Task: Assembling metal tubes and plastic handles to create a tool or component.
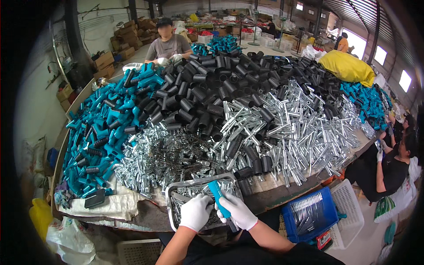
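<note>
My right hand (pixel 237 212), in a white glove, is wrapped round a teal plastic tubular housing (pixel 216 191) that tilts up and to the left. A dark cylindrical end (pixel 232 225) shows below that hand. Close on its left, my gloved left hand (pixel 196 213) has its fingers curled; whatever is between them is hidden. Both hands are over a metal tray (pixel 169 198) of small silver parts (pixel 191 191). Beyond the tray lie a heap of springs and small metal pieces (pixel 163 154), a pile of silver rods (pixel 304 132) and black ribbed sleeves (pixel 221 84).
Teal housings (pixel 106 128) are heaped at left, by a dark phone (pixel 94 198) on cloth. A blue bin (pixel 309 212) of metal rods stands lower right, beside a white crate (pixel 349 207). One person (pixel 168 46) sits across the table; others work at right (pixel 393 154).
</note>
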A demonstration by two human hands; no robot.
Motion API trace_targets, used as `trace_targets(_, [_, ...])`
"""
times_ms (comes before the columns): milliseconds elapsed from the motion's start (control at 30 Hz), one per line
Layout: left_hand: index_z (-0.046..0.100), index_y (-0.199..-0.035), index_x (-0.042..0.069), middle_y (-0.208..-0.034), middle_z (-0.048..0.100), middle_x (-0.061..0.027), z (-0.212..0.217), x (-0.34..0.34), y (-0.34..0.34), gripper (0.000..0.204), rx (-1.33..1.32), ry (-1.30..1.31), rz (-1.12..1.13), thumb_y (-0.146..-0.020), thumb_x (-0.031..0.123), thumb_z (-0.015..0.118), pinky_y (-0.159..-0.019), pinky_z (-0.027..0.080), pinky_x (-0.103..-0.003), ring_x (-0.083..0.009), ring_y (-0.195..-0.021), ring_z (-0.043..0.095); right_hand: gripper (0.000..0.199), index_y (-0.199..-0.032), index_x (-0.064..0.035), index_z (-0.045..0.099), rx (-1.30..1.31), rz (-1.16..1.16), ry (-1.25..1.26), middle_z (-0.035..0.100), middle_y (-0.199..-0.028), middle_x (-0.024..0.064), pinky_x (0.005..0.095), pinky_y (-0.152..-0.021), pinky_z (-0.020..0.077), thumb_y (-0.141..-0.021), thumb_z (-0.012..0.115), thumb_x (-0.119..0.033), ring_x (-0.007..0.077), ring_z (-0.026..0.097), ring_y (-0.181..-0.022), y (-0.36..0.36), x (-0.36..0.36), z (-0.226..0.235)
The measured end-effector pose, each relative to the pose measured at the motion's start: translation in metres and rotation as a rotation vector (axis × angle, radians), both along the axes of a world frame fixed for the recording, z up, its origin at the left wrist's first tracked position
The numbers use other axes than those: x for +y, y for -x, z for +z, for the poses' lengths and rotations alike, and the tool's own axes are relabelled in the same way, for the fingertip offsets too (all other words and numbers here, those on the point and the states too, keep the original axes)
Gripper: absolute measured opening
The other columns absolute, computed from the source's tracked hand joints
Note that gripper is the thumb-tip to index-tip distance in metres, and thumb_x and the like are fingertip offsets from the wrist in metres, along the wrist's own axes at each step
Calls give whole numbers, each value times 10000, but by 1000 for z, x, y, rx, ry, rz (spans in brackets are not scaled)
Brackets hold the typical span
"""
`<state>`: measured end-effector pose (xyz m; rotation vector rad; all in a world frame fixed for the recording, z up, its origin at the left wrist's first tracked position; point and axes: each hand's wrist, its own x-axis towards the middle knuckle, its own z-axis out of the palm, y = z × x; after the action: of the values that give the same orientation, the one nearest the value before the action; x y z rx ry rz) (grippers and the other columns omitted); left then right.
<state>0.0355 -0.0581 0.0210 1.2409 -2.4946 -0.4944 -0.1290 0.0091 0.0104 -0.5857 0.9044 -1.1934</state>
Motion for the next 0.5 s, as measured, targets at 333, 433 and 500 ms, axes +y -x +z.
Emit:
trace_targets(333, [642,-908,75,-879,654,-123,-22,2,-2,94,259,-17,185,-855,143,677,-681,527,-405,-334,-778,662,424,-1408,-102,455,-452,149,-97,614,-944,62,248,-525,439,-1070,400,-352,120,551,-677,4,-11,-21])
trace_targets(433, [629,-914,57,-859,642,-117,-29,2,0,115,364,37,211,-854,115,707,-659,523,-375,-303,-737,659,468,-1464,-106,417,-430,127,-100,619,-950,64,248,-537,444,-1073,388,-362,124,555,-682,5,-13,-22])
trace_targets(500, [629,-919,56,-853,636,-123,-29,1,0,105,423,42,215,-860,98,705,-654,525,-373,-306,-725,653,478,-1472,-125,415,-403,155,-109,634,-942,76,258,-556,462,-1075,374,-388,129,564,-680,7,-13,-17])
